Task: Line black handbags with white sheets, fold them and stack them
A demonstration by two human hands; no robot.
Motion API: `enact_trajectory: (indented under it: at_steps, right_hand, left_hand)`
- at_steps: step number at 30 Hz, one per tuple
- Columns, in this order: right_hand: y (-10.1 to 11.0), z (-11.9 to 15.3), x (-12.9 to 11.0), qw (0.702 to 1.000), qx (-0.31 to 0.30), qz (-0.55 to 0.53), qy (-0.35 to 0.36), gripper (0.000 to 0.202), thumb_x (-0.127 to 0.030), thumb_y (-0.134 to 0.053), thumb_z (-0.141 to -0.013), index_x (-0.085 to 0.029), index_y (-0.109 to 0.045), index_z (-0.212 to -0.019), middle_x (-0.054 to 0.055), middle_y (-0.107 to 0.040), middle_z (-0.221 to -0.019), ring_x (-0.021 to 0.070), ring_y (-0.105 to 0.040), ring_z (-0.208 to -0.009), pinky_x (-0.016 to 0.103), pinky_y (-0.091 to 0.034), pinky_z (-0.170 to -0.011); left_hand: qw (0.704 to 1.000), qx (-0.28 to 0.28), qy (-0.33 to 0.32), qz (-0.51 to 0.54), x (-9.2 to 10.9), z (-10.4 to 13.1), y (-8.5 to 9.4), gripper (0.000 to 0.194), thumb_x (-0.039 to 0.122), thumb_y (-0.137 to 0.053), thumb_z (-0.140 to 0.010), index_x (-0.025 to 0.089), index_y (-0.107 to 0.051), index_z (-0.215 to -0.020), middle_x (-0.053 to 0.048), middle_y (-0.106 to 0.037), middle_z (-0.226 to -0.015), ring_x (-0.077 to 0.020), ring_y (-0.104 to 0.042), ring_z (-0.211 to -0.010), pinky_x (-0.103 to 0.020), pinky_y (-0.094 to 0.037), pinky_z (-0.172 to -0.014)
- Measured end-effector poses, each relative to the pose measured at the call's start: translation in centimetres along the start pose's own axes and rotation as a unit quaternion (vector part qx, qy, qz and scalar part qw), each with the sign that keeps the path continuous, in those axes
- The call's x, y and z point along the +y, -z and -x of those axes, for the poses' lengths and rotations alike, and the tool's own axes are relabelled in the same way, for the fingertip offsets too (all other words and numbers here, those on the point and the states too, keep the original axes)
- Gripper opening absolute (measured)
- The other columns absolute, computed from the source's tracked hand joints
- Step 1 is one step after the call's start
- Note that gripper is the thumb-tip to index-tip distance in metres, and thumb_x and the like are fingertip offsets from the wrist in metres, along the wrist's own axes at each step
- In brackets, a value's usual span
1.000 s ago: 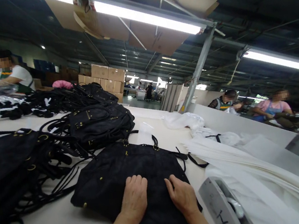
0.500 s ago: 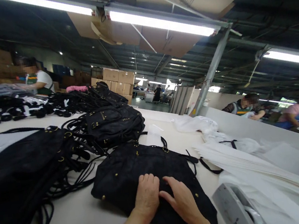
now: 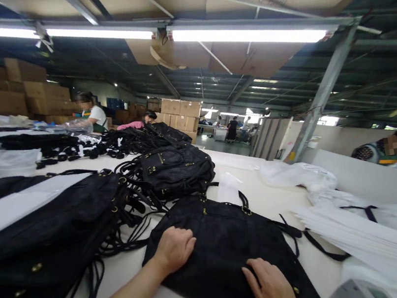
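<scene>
A black handbag [image 3: 216,246] with brass-coloured studs and buckled straps lies flat on the white table in front of me. My left hand [image 3: 175,248] is on its left part, the fingers curled in and the thumb alongside them. Cloth seems to be under those fingers, though the fingertips are hidden. Lower and to the right, my right hand [image 3: 271,285] rests on the front of the bag, thumb held apart from the slightly bent fingers. A thin strap [image 3: 325,247] trails off the bag's right side.
Black bags [image 3: 46,231] topped with a white sheet [image 3: 16,203] are at left. Behind lies a black backpack-like bag [image 3: 179,167]. White sheets [image 3: 376,237] and a grey object [image 3: 357,292] lie at right. Co-workers are beyond; one person [image 3: 94,114] stands far left.
My hands have moved apart: the left towards the bag's left side, the right downward and right. The bag's front looks flatter. The view has turned left.
</scene>
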State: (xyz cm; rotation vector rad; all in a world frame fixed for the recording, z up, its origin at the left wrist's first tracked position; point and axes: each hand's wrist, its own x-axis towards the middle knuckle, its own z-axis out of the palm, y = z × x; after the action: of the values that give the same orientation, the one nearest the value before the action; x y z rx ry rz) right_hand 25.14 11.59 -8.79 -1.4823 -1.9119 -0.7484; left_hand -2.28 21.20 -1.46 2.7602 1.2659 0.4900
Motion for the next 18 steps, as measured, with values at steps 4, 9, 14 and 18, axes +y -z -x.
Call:
enact_trajectory:
  at_steps: [4, 9, 14, 18]
  right_hand:
    - [-0.3, 0.3, 0.6, 1.000, -0.021, -0.007, 0.013, 0.029, -0.042, -0.041, -0.100, -0.023, -0.060, -0.090, 0.001, -0.064, -0.075, 0.0173, -0.060, -0.064, 0.030, -0.041, -0.064]
    - [0.1, 0.2, 0.4, 0.999, 0.016, -0.031, -0.006, 0.033, -0.048, -0.039, -0.100, -0.023, -0.058, -0.090, 0.001, -0.065, -0.074, 0.0174, -0.061, -0.064, 0.030, -0.045, -0.063]
    - [0.4, 0.1, 0.3, 0.998, 0.044, -0.033, -0.014, 0.035, -0.052, -0.039, -0.098, -0.023, -0.058, -0.091, 0.001, -0.066, -0.075, 0.0174, -0.063, -0.065, 0.029, -0.047, -0.063]
    - [0.2, 0.0, 0.4, 0.998, 0.055, -0.027, -0.003, 0.035, -0.054, -0.041, -0.097, -0.024, -0.058, -0.090, 0.001, -0.066, -0.073, 0.0170, -0.064, -0.064, 0.028, -0.048, -0.062]
  left_hand:
    - [0.996, -0.052, -0.022, 0.069, -2.0, 0.7, 1.0, 0.041, 0.023, -0.028, -0.098, 0.019, -0.062, -0.077, -0.003, -0.069, -0.084, -0.0179, -0.062, -0.083, -0.028, -0.041, -0.080]
    - [0.973, -0.169, -0.061, 0.143, -3.0, -0.5, 4.4, 0.030, 0.024, -0.046, -0.087, 0.018, -0.058, -0.060, 0.003, -0.057, -0.062, -0.0124, -0.052, -0.064, -0.022, -0.039, -0.065]
    - [0.938, -0.294, -0.032, 0.182, -3.5, -2.2, 6.5, 0.022, 0.026, -0.054, -0.076, 0.018, -0.064, -0.059, 0.006, -0.048, -0.050, -0.0107, -0.044, -0.052, -0.021, -0.034, -0.051]
    - [0.915, -0.361, -0.018, 0.179, -3.0, -3.4, 6.8, 0.015, 0.022, -0.068, -0.063, 0.024, -0.075, -0.076, 0.006, -0.065, -0.064, -0.0150, -0.058, -0.064, -0.021, -0.043, -0.057]
